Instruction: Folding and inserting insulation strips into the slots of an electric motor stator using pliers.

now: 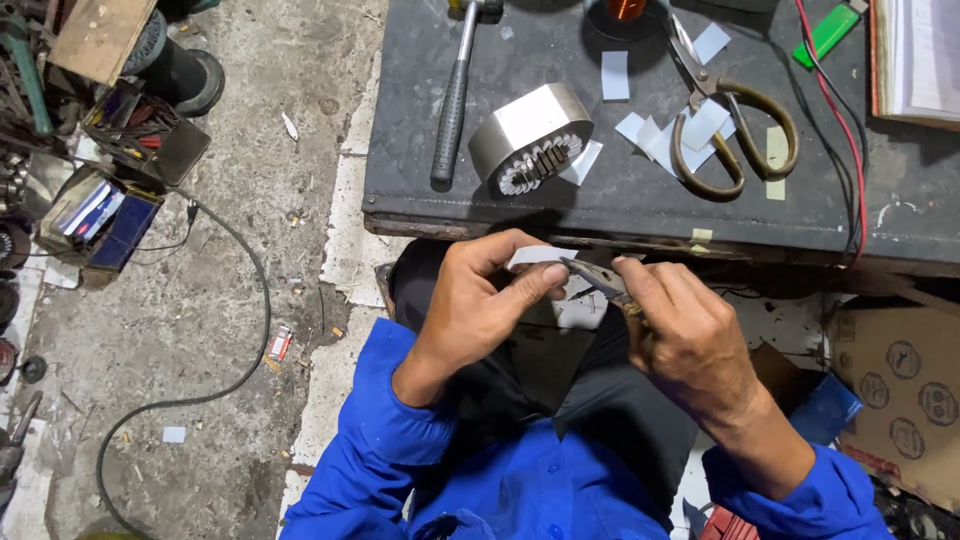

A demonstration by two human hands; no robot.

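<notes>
A small white paper strip is pinched level, with slim metal scissors touching its right end.

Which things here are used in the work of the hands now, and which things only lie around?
In use:
left hand
small white paper strip
right hand
small metal cutting tool

Lying about:
large brass-handled scissors
grey steel hammer
round metal stator core
green lighter
white paper scraps

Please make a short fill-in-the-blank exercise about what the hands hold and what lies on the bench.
1. The left hand pinches a small white ____.
2. The right hand holds small ____ against the paper strip.
3. On the bench, the hammer lies ____ of the metal motor part.

Missing words: paper strip; scissors; left
</notes>
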